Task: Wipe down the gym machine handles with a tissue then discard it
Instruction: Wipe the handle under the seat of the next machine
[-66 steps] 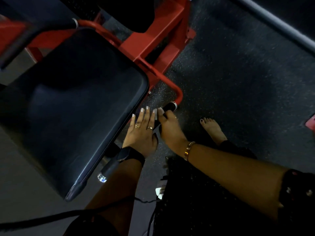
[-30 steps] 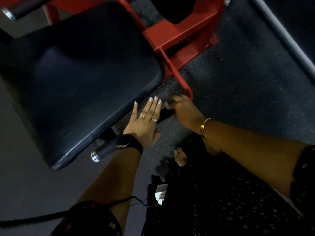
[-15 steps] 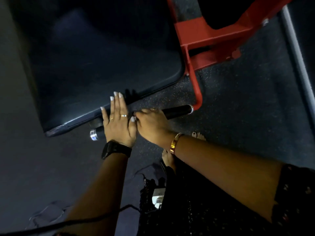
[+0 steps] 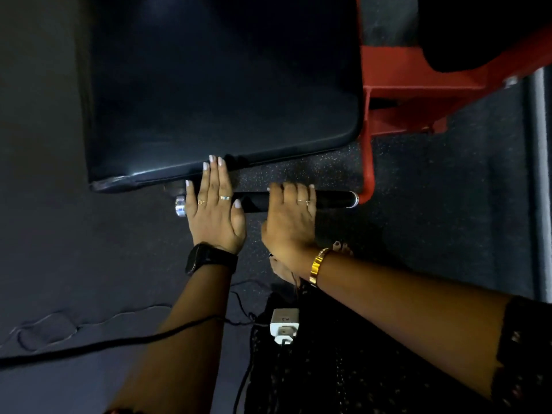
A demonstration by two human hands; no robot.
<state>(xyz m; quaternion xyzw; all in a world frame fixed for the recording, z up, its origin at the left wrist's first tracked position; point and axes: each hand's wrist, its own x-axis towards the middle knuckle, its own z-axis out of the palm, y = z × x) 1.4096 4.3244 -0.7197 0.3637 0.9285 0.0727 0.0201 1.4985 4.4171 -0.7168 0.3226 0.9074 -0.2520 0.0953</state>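
Wiping judged midway: right hand (image 4: 291,215) curled round black handle (image 4: 333,198), centre frame, tissue not visible; left hand (image 4: 215,212) flat, fingers straight, on its left end; discard pending

Dark speckled rubber floor (image 4: 433,204). Red machine frame (image 4: 409,115) stands on it, upper right. Grey rail (image 4: 539,174) runs along right edge. Thin wire (image 4: 44,327) lies looped, left. Bare foot (image 4: 343,248) planted near centre.

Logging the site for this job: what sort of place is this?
Likely a gym: a red steel machine frame, a black padded seat, and a black cylindrical handle with chrome ends, over dark speckled rubber flooring.
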